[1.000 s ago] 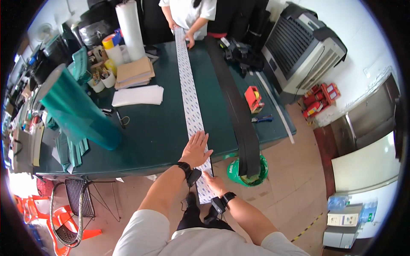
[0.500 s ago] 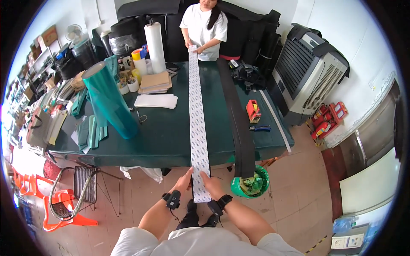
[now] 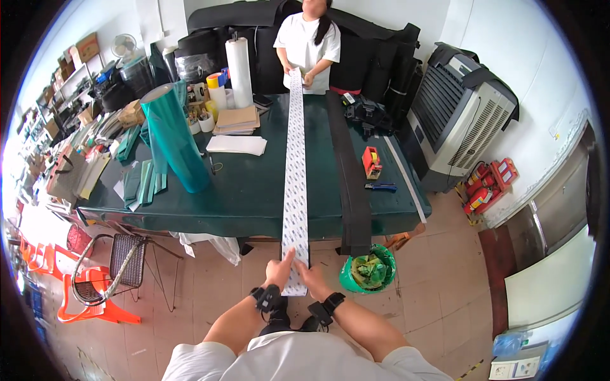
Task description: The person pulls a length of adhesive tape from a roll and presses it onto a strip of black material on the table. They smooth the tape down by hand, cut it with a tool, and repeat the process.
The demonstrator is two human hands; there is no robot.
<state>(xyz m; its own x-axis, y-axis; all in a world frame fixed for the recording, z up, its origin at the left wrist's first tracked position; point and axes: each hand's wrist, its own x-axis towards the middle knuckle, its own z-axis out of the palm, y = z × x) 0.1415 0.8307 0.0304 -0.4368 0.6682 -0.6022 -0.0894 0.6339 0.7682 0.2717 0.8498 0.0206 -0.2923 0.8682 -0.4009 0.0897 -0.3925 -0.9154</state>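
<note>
A long white strip (image 3: 295, 184) with a small repeated printed pattern and a dark underside stretches over the table toward me. My left hand (image 3: 278, 272) grips its left edge close to the near end, thumb lying across the printed face. On the opposite edge my right hand (image 3: 313, 279) holds the strip, also with its thumb on top; the fingers of both hands are largely hidden. At the far end a co-worker (image 3: 309, 47) in a white shirt has both hands on the same strip. Alongside, several black strips (image 3: 346, 171) lie lengthwise and overhang the table's near edge.
The dark green table (image 3: 241, 197) carries a teal film roll (image 3: 175, 140), paper stacks, a red tape dispenser (image 3: 372, 163) and a blue cutter (image 3: 381, 187). Under its near edge stands a green bin (image 3: 367, 270). An air cooler (image 3: 460, 114) is right, chairs (image 3: 121, 267) left.
My left thumb has come further over the strip's face, and that hand sits nearer the right one. Seen from my head, the strip's far end has shifted slightly right. The co-worker's head is tilted up.
</note>
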